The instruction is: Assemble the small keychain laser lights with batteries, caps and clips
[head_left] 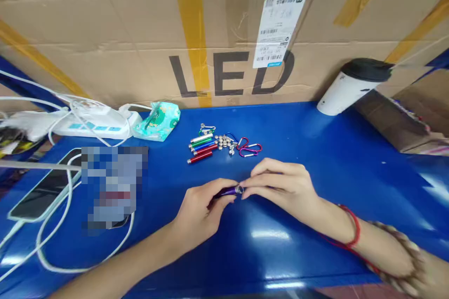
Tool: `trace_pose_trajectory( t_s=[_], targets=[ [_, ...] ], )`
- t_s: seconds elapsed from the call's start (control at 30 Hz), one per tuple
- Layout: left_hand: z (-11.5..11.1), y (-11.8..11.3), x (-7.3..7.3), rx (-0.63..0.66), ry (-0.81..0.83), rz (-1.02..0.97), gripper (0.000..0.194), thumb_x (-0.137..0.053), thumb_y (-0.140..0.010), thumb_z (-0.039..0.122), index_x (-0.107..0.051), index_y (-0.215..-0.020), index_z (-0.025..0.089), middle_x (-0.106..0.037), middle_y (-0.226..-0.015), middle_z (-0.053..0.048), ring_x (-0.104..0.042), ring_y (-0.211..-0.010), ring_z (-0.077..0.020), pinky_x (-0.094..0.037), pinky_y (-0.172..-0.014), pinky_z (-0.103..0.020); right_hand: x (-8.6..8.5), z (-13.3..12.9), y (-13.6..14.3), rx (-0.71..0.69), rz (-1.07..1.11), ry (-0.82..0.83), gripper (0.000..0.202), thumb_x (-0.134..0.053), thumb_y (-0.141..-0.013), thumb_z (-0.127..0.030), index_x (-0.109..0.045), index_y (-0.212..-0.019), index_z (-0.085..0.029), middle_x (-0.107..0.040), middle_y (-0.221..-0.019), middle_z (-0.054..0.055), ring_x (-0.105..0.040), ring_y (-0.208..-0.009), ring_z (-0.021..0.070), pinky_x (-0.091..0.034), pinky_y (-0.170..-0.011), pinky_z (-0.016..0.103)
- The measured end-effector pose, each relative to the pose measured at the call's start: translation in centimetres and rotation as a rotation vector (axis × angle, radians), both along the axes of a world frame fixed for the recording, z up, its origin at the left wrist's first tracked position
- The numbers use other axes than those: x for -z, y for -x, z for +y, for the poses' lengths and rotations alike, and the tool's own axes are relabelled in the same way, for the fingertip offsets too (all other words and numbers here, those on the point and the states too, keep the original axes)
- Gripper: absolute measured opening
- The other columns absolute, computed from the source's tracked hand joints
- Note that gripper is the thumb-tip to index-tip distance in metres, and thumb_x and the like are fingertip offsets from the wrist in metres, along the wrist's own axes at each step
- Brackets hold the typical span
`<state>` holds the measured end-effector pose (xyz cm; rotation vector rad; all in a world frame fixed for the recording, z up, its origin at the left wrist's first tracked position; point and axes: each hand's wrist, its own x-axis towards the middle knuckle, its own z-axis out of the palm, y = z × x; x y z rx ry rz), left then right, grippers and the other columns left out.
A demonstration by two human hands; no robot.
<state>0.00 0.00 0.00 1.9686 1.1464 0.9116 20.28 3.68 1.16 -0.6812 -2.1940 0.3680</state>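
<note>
My left hand [206, 203] is wrapped round a slim purple metal tube [228, 191], which looks like a mini flashlight body, its silver end pointing right. At that end, the thumb and fingertips of my right hand [280, 187] pinch the silver rim; whether a small loose part is between them I cannot tell. Beyond my hands lie several similar tubes [201, 148] in red, blue, green and silver. Beside them are a cluster of small silver caps [223, 141] and red and purple carabiner clips [249, 150]. More clips [207, 128] lie behind the tubes.
A large cardboard box [140, 70] walls off the back of the blue table [298, 140]. At left are a power strip [94, 124], a tissue pack [159, 121], a phone [45, 191] and loose white cables [38, 247]. A lidded cup [347, 86] stands back right.
</note>
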Motion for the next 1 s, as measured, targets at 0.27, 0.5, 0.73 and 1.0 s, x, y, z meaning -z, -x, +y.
trace_pose_trajectory(
  t_s=[0.27, 0.5, 0.73, 1.0],
  targets=[
    [0.2, 0.2, 0.2, 0.093, 0.056, 0.054, 0.010, -0.048, -0.088, 0.017, -0.056, -0.094, 0.019, -0.068, -0.082, -0.001, -0.064, -0.066, -0.0128, -0.046, -0.059, -0.019, 0.1, 0.1, 0.2, -0.019, -0.058, 0.014, 0.009, -0.064, -0.080, -0.022, -0.071, -0.074, -0.024, -0.065, -0.075, -0.002, -0.059, -0.059, 0.0062, -0.040, -0.054, 0.018],
    [0.5, 0.5, 0.4, 0.161, 0.018, 0.087, 0.007, -0.046, -0.090, 0.018, -0.049, -0.083, 0.020, -0.067, -0.084, -0.001, -0.064, -0.068, -0.0135, -0.045, -0.059, -0.019, 0.2, 0.0, 0.6, -0.054, 0.001, 0.252, 0.013, -0.066, -0.078, -0.028, -0.071, -0.067, -0.022, -0.064, -0.069, -0.002, -0.058, -0.059, 0.0071, -0.042, -0.054, 0.018],
    [0.2, 0.5, 1.0, 0.174, -0.127, 0.152, 0.012, -0.044, -0.089, 0.013, -0.046, -0.079, 0.020, -0.063, -0.073, 0.000, -0.063, -0.062, -0.0141, -0.043, -0.056, -0.021, 0.3, 0.2, 0.9, -0.014, -0.073, 0.484, 0.015, -0.071, -0.072, -0.033, -0.071, -0.062, -0.021, -0.062, -0.063, -0.003, -0.056, -0.054, 0.0072, -0.040, -0.050, 0.018],
    [0.1, 0.3, 1.4, 0.124, -0.211, 0.134, 0.015, -0.046, -0.088, 0.012, -0.042, -0.077, 0.020, -0.061, -0.068, 0.001, -0.061, -0.056, -0.0130, -0.042, -0.053, -0.020, 0.5, 0.3, 1.2, 0.029, -0.040, 0.620, 0.020, -0.072, -0.069, -0.038, -0.070, -0.061, -0.020, -0.060, -0.062, -0.001, -0.052, -0.052, 0.0074, -0.040, -0.048, 0.019]
  ],
)
